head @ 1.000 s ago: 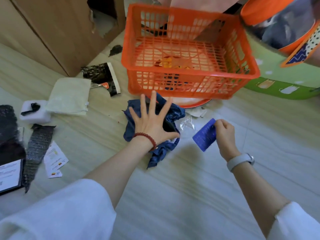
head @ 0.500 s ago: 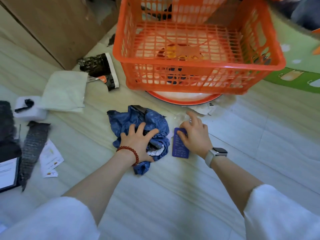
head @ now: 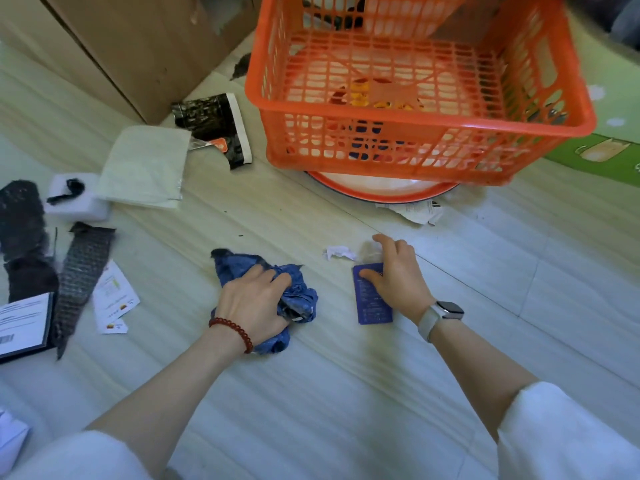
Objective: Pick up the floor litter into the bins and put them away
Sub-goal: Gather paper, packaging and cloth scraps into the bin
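My left hand point(head: 254, 301) grips a crumpled blue wrapper point(head: 298, 299) on the pale floor, fingers curled into its folds. My right hand point(head: 398, 275) holds a flat dark-blue packet point(head: 372, 304) against the floor under its thumb, while its fingers reach onto a clear plastic scrap point(head: 370, 251). A small white paper scrap point(head: 339, 252) lies just left of those fingers. The orange mesh basket point(head: 433, 133) stands ahead, resting on a round orange-rimmed lid point(head: 381, 190), with a few coloured bits showing through its bottom.
More litter lies at left: a pale folded sheet point(head: 145, 166), a black wrapper point(head: 214, 124), a white foam block point(head: 74, 197), black mesh strips point(head: 81, 275), paper slips point(head: 114, 299), a booklet point(head: 22, 323). A cardboard box point(head: 145, 46) stands behind. A torn paper point(head: 415, 211) lies by the lid.
My left hand has closed on the blue wrapper and bunched it toward me. My right hand lowered the dark-blue packet to the floor and reached onto the clear scrap.
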